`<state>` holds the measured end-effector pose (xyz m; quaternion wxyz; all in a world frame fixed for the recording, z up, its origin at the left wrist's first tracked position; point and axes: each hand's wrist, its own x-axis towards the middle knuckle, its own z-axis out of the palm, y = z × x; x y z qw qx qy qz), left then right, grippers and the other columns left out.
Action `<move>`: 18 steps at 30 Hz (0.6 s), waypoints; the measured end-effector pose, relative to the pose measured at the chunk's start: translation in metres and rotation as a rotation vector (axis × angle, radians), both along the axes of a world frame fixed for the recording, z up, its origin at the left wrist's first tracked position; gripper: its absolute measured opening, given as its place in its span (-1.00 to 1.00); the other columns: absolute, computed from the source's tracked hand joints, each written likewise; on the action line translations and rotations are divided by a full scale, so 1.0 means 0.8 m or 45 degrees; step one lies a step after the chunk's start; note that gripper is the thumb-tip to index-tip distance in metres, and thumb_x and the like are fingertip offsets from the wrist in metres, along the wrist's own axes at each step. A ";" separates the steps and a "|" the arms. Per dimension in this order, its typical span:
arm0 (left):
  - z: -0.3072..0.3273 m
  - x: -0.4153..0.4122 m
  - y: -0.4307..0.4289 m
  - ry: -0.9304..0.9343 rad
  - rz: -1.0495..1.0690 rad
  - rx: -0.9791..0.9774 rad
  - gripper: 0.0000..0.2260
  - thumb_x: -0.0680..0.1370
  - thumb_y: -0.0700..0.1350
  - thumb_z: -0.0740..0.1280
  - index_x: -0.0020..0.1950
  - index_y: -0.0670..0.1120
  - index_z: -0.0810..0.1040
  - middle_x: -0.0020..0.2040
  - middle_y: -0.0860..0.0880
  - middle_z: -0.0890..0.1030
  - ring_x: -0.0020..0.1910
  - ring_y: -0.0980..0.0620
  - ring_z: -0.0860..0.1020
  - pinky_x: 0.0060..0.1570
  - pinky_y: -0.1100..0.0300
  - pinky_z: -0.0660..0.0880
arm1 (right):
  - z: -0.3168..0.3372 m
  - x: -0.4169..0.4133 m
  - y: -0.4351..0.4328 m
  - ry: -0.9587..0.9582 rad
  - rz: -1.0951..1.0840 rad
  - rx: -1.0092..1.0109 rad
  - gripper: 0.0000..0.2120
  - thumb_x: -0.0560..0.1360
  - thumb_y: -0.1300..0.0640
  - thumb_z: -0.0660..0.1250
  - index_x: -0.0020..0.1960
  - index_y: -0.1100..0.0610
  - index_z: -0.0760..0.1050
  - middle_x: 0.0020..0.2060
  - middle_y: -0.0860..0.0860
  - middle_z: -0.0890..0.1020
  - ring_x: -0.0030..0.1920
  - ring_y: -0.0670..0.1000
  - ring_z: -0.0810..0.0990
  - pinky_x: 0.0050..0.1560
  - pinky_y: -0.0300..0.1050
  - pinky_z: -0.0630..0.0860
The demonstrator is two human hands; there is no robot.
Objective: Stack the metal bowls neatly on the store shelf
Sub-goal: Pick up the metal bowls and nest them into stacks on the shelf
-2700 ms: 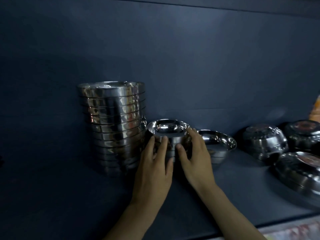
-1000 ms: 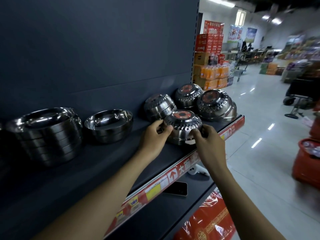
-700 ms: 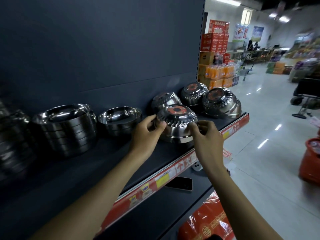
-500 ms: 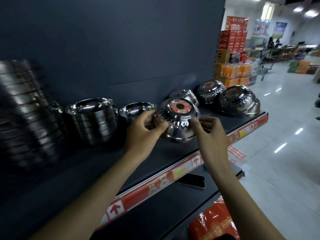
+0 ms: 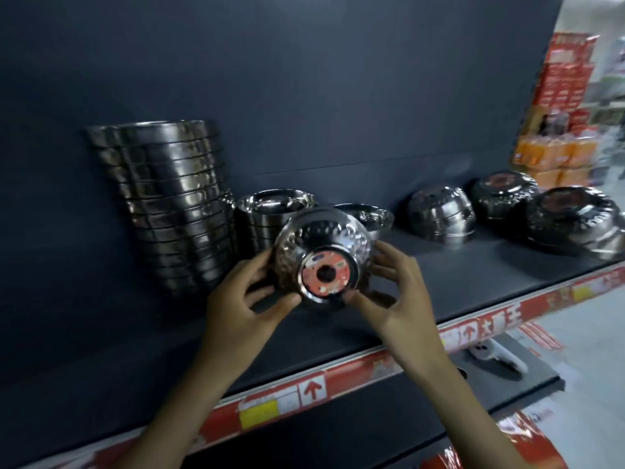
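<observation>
A patterned metal bowl is held in the air above the dark shelf, tipped so its base with a red round sticker faces me. My left hand grips its left side and my right hand grips its right side. Behind it stand a tall stack of metal bowls at the left, a short stack of bowls and a single upright bowl. Three upside-down bowls lie to the right: the left upside-down bowl, the middle one and the right one.
The shelf's front edge carries a red price strip. A white controller-like object lies on the lower shelf. Red packaging sits below. Red cartons and orange drink packs stand in the aisle at the right.
Both hands lifted the patterned bowl from the right group, carried it left toward the stacks and tipped its base toward me. The view swung left with it.
</observation>
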<state>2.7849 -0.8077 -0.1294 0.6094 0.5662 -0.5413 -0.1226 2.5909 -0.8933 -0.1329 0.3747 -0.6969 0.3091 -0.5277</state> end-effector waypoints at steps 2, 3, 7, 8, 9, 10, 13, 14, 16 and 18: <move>-0.006 0.004 0.007 0.051 0.021 -0.049 -0.43 0.38 -0.07 0.54 0.36 0.13 0.48 0.28 0.03 0.56 0.26 0.13 0.56 0.21 0.17 0.55 | -0.004 0.009 -0.002 0.009 0.095 0.009 -0.29 0.36 0.12 0.60 0.35 -0.25 0.33 0.22 -0.16 0.43 0.23 -0.27 0.49 0.04 -0.39 0.52; -0.008 0.005 0.009 0.072 0.033 -0.069 -0.43 0.38 -0.09 0.52 0.35 0.16 0.47 0.30 0.04 0.55 0.28 0.13 0.55 0.21 0.17 0.54 | -0.007 0.011 -0.003 -0.001 0.140 0.019 -0.28 0.37 0.17 0.59 0.38 -0.22 0.32 0.21 -0.13 0.42 0.24 -0.24 0.48 0.04 -0.40 0.52; -0.013 0.008 0.011 0.056 0.050 -0.070 -0.35 0.36 -0.09 0.54 0.36 0.26 0.40 0.33 0.09 0.48 0.35 0.19 0.48 0.22 0.26 0.52 | -0.013 0.010 -0.012 -0.028 0.230 0.056 -0.23 0.39 0.30 0.54 0.46 -0.14 0.32 0.19 -0.06 0.41 0.27 -0.23 0.47 0.08 -0.36 0.53; -0.015 0.008 0.011 0.029 0.047 -0.056 -0.32 0.38 -0.15 0.54 0.38 0.26 0.37 0.32 0.11 0.46 0.35 0.21 0.46 0.22 0.27 0.52 | -0.013 0.009 -0.014 -0.004 0.240 0.058 -0.21 0.39 0.31 0.54 0.48 -0.10 0.31 0.18 -0.07 0.41 0.27 -0.26 0.47 0.09 -0.37 0.52; -0.016 0.008 0.011 -0.004 0.043 -0.042 -0.29 0.39 -0.22 0.54 0.40 0.24 0.35 0.30 0.13 0.44 0.35 0.23 0.45 0.22 0.27 0.51 | -0.013 0.007 -0.015 0.022 0.242 0.061 -0.19 0.38 0.33 0.54 0.50 -0.07 0.30 0.17 -0.07 0.40 0.25 -0.31 0.47 0.09 -0.40 0.50; -0.017 0.009 0.010 -0.041 0.034 -0.035 -0.27 0.40 -0.26 0.54 0.42 0.22 0.34 0.28 0.14 0.42 0.34 0.25 0.44 0.22 0.28 0.51 | -0.013 0.007 -0.015 0.038 0.240 0.064 -0.18 0.38 0.36 0.53 0.51 -0.05 0.29 0.17 -0.08 0.39 0.22 -0.34 0.46 0.08 -0.44 0.48; -0.020 0.009 0.010 -0.126 0.023 -0.035 -0.25 0.39 -0.29 0.53 0.45 0.17 0.32 0.25 0.13 0.39 0.33 0.27 0.44 0.23 0.30 0.49 | -0.017 0.005 -0.016 0.071 0.237 0.059 -0.15 0.39 0.39 0.52 0.52 -0.09 0.26 0.19 -0.11 0.36 0.24 -0.35 0.43 0.11 -0.48 0.46; -0.021 0.010 0.010 -0.131 0.022 -0.028 -0.24 0.39 -0.28 0.53 0.46 0.17 0.31 0.25 0.13 0.38 0.33 0.27 0.43 0.24 0.31 0.49 | -0.018 0.005 -0.016 0.095 0.240 0.052 -0.13 0.39 0.38 0.52 0.52 -0.14 0.23 0.20 -0.15 0.35 0.26 -0.36 0.41 0.13 -0.48 0.45; -0.022 0.011 0.009 -0.143 0.024 -0.013 -0.22 0.39 -0.28 0.54 0.48 0.17 0.30 0.25 0.12 0.37 0.34 0.26 0.42 0.25 0.30 0.47 | -0.020 0.007 -0.017 0.135 0.229 0.032 -0.10 0.38 0.40 0.53 0.49 -0.20 0.22 0.19 -0.20 0.34 0.26 -0.39 0.39 0.15 -0.50 0.43; -0.021 0.011 0.010 -0.154 0.021 -0.002 -0.22 0.38 -0.29 0.55 0.47 0.17 0.31 0.24 0.12 0.36 0.33 0.27 0.42 0.27 0.30 0.46 | -0.023 0.009 -0.019 0.124 0.200 -0.002 -0.11 0.35 0.44 0.53 0.42 -0.26 0.28 0.20 -0.19 0.35 0.28 -0.34 0.40 0.16 -0.46 0.46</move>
